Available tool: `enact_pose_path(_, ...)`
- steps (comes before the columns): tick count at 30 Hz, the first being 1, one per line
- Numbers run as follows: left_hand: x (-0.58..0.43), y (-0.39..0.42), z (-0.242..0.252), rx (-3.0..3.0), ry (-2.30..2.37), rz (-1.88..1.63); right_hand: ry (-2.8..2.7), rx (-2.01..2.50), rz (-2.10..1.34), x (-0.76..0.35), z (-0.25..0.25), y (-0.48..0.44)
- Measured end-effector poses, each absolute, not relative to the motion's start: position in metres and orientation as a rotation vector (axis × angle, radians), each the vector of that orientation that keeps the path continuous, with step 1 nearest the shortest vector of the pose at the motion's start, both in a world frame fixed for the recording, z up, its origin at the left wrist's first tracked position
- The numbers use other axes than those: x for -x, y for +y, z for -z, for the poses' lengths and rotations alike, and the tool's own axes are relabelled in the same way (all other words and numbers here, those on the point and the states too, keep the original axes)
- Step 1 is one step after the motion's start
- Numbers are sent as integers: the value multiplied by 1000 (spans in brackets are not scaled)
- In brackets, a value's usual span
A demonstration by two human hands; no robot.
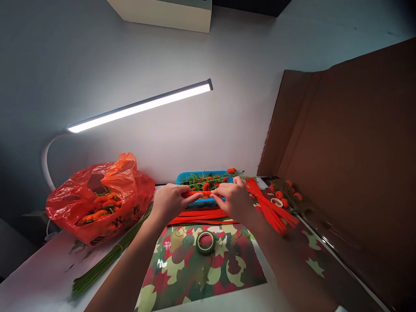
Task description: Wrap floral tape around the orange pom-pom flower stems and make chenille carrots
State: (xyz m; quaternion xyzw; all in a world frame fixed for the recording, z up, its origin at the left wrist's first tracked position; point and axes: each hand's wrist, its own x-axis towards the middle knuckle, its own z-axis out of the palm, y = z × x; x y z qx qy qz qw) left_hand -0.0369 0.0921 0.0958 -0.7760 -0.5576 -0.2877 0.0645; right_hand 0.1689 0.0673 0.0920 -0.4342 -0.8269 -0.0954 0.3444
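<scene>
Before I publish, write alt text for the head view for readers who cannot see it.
A bare left hand and bare right hand hold a slim orange strand in front of a blue plastic basket of orange and green pieces. A red plastic bag sits at left; a round green tape roll lies nearer on a red-and-green patterned sheet.

On the red plastic bag (131, 193) I can read one black Chinese character, 光 (118, 222); the creased black characters (96, 240) on either side of it I cannot make out.
</scene>
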Motion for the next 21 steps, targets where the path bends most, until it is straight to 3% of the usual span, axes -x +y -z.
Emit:
enact_pose_path(7,34,89,-99,2260,-1779,956,-2143,1166,301,-164,-92,64)
enact_pose_path(13,33,87,-100,2254,-1799,1147,-2015,1145,143,-159,-93,60)
enact_pose_path(21,33,92,-97,2431,-1784,1539,-1544,990,-827,-162,-88,77)
